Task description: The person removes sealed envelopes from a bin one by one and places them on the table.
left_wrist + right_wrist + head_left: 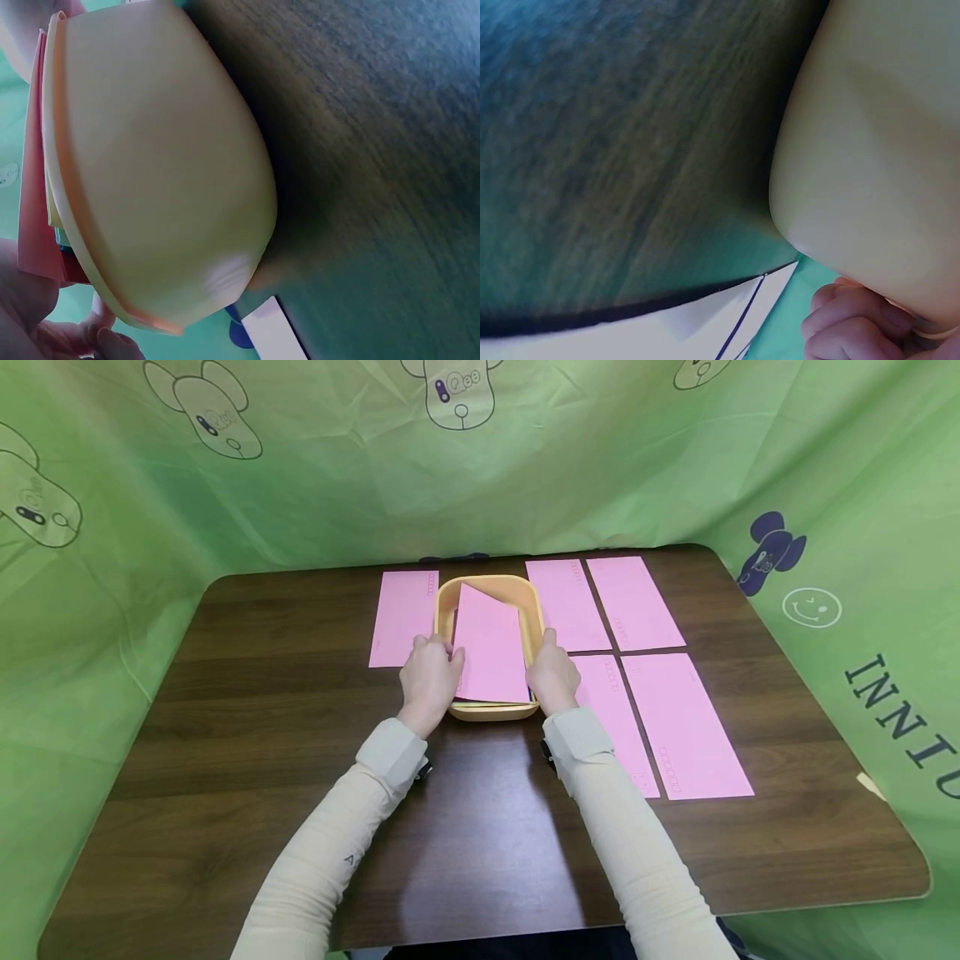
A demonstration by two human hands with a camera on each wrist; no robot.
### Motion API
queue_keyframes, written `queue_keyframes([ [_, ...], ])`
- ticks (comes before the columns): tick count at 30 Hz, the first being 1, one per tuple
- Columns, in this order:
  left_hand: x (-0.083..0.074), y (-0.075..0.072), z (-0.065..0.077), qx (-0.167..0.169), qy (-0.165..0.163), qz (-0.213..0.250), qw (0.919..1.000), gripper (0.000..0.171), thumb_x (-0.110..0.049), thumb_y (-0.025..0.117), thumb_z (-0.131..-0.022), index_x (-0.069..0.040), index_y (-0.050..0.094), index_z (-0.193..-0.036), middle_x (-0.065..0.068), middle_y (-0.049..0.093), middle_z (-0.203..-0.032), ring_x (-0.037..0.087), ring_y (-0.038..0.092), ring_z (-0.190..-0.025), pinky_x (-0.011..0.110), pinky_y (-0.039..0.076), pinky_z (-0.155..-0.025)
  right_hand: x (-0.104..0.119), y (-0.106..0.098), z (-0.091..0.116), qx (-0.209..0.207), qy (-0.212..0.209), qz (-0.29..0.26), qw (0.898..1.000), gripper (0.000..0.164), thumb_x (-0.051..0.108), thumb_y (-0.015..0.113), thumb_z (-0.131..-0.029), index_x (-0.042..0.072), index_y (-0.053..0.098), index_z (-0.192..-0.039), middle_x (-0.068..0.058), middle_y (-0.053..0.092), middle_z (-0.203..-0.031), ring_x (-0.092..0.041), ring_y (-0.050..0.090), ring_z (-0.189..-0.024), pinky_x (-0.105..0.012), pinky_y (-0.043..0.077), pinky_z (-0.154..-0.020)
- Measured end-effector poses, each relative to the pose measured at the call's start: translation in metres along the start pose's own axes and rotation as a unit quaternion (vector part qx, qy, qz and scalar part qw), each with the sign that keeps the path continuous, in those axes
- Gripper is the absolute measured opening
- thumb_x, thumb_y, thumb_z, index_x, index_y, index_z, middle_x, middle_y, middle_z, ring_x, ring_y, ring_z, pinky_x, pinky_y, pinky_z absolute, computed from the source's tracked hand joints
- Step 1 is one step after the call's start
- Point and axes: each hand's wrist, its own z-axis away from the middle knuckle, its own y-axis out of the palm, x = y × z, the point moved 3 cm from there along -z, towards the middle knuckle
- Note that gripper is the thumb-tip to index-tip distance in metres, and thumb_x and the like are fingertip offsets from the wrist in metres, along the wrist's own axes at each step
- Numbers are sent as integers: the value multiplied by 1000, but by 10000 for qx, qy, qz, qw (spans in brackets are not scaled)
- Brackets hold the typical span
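Here, a pale yellow basket [493, 713] sits between a person's two hands, just in from the far edge of a dark wooden table [262, 710]. The left hand [429, 677] grips the basket's left side: its fingers are bent against the outside beneath the rim, while the thumb lies over the top, next to the left edge of a pink sheet [491, 647] inside. The right hand [553, 677] holds the opposite side, its fingers curled under the rim against the outer wall; where that thumb rests is hard to make out. So the basket's walls lie within both grips, and its near end faces the person, between the two wrists. The pink sheet slants on top of other flat pieces in the basket, with its far end tipped up toward the rim. Whether the basket's base touches the table I cannot tell. Another pink sheet, the left one [401, 620], lies flat just beyond the left hand, and four pink sheets [688, 727] lie in two rows to the right, the nearer row partly behind the right sleeve [637, 835].
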Motion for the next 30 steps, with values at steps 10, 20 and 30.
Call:
queue_keyframes([
  [10,5,-1,0,-40,-78,710,9974,26,-29,55,-95,-5,66,-97,10,72,-88,28,68,-81,42,52,-69,0,0,-1,4,25,-2,10000,47,7,49,-90,10,31,-134,-21,63,-111,-40,63,-98,-50,50,-80],
  [20,12,-4,-5,268,-607,1946,9786,29,-26,57,-95,0,67,-102,15,70,-90,18,58,-73,21,43,-57,-2,1,-2,-64,-6,-103,9999,46,8,49,-90,10,33,-133,-22,62,-113,-41,62,-100,-51,49,-83],
  [30,19,-10,-2,438,-941,2429,9645,31,-26,56,-96,1,62,-109,18,67,-99,21,58,-76,21,43,-58,-2,1,-2,-182,-52,-105,9998,48,8,52,-87,10,34,-131,-22,63,-114,-41,62,-101,-52,49,-83],
])
